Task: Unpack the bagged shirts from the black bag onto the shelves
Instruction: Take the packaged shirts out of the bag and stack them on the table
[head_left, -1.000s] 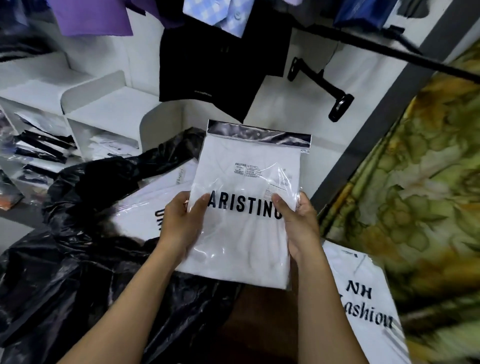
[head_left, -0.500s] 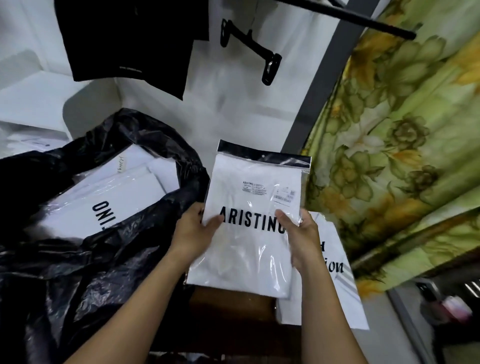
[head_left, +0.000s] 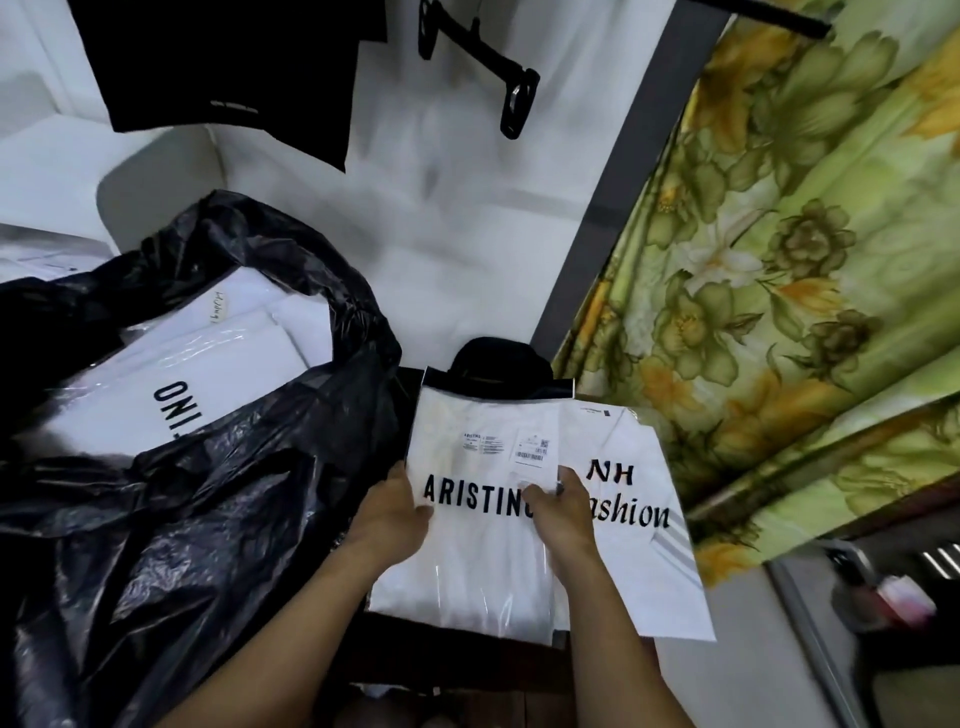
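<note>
A white bagged shirt (head_left: 478, 566) printed ARISTINO is held flat in front of me. My left hand (head_left: 390, 514) grips its left edge and my right hand (head_left: 563, 512) grips its right side, thumbs on top. It partly overlaps another bagged shirt (head_left: 644, 561) printed NH fashion, lying to the right on a dark stool. The open black bag (head_left: 218, 499) sits at left, with more bagged shirts (head_left: 208, 374) showing inside it. A white shelf (head_left: 67, 171) stands at the upper left.
A black garment (head_left: 228, 67) and an empty black hanger (head_left: 498, 78) hang against the white wall above. A green floral curtain (head_left: 789, 270) fills the right side. Dark wooden stool edge (head_left: 457, 670) shows below the shirts.
The ARISTINO shirt has come down and to the right, away from the black bag, and now lies low over the NH fashion shirt. My view has tilted down and right.
</note>
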